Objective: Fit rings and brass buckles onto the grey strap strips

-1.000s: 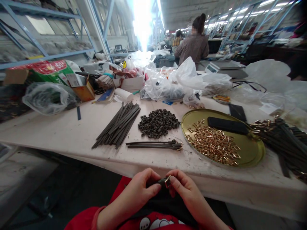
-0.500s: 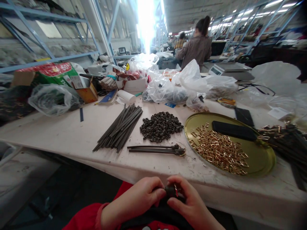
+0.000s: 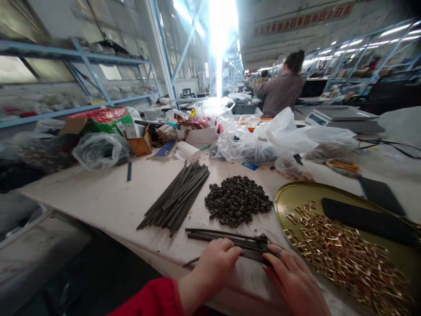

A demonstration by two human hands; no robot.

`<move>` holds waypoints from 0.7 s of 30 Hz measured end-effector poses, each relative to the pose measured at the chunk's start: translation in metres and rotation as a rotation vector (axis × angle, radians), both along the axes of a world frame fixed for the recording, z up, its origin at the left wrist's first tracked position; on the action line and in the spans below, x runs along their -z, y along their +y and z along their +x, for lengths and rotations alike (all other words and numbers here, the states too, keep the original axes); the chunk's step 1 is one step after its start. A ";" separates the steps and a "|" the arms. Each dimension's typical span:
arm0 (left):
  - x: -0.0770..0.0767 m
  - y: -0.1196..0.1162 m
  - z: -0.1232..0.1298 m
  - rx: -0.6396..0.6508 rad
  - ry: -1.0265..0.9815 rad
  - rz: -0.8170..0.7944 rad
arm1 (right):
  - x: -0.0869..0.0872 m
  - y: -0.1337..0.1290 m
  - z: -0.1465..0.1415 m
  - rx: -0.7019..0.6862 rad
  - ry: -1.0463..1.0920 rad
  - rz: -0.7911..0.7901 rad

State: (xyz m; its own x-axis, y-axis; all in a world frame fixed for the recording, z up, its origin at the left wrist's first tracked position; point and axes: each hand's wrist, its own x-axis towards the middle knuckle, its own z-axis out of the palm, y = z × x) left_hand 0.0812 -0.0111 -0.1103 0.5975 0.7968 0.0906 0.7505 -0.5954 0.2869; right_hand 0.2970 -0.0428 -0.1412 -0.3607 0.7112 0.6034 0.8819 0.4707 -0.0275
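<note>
My left hand (image 3: 215, 265) is closed on a narrow dark strap (image 3: 251, 255), whose tail pokes out to the left beneath my wrist. At the strap's other end, my right hand (image 3: 294, 278) has its thumb and fingers closed; they partly hide that end. Both hands rest low over the table's front part. Directly behind them lies a small row of finished-looking straps (image 3: 210, 236) with loops at their right ends. A heap of small dark loops (image 3: 238, 199) sits farther back, and a pile of loose dark strips (image 3: 177, 197) lies left of it.
On the right, a gold tray (image 3: 281, 197) holds many gold rectangular buckles (image 3: 348, 254) and a black oblong object (image 3: 365, 219). Clear plastic bags (image 3: 250, 140), boxes and a scale (image 3: 342, 118) line the back. Another person (image 3: 284, 87) stands beyond the table.
Both hands have moved from my lap, forward onto the table beside the row of straps, bringing the strap along. The camera view has tilted up and turned a little left.
</note>
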 end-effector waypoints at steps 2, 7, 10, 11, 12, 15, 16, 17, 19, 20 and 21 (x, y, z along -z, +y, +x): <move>0.010 0.008 -0.003 0.067 -0.025 0.131 | 0.009 0.012 0.004 -0.018 -0.058 0.022; -0.016 0.065 -0.031 -0.051 0.062 0.231 | 0.017 0.026 0.000 -0.003 -0.096 -0.017; -0.039 0.123 -0.057 -0.305 0.187 0.243 | 0.017 0.026 -0.002 0.020 -0.062 -0.069; -0.042 0.140 -0.064 -0.350 0.206 0.243 | 0.016 0.025 -0.003 0.026 -0.042 -0.099; -0.043 0.153 -0.069 -0.388 0.227 0.235 | 0.015 0.024 -0.003 0.032 -0.018 -0.130; -0.037 0.171 -0.073 -0.462 0.269 0.205 | 0.008 0.020 -0.006 0.054 0.055 -0.202; -0.034 0.172 -0.072 -0.478 0.270 0.199 | 0.004 0.018 -0.007 0.064 0.079 -0.222; -0.033 0.170 -0.070 -0.493 0.265 0.194 | 0.000 0.016 -0.008 0.075 0.101 -0.244; -0.034 0.167 -0.065 -0.519 0.236 0.184 | -0.008 0.014 -0.011 0.088 0.142 -0.280; -0.037 0.165 -0.064 -0.523 0.212 0.179 | -0.012 0.013 -0.012 0.089 0.153 -0.297; -0.041 0.162 -0.062 -0.519 0.186 0.170 | -0.015 0.012 -0.012 0.104 0.168 -0.312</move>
